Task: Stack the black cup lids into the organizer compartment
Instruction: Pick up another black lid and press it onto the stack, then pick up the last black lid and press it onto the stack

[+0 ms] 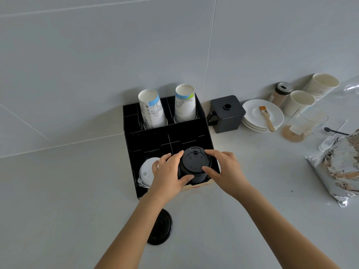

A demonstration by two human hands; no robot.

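Observation:
A stack of black cup lids (194,164) stands in the front right compartment of the black organizer (165,136). My left hand (169,173) grips the stack from the left, thumb across its front. My right hand (223,167) grips it from the right, fingers over its far rim and thumb on its near side. One more black lid (162,228) lies flat on the counter in front of the organizer, partly hidden under my left forearm. White lids (146,173) fill the front left compartment.
Two stacks of printed paper cups (151,109) stand in the organizer's back row. To the right are a black box (226,113), white plates with a brush (263,115), paper cups (300,101), a glass (308,121) and a foil bag (340,167).

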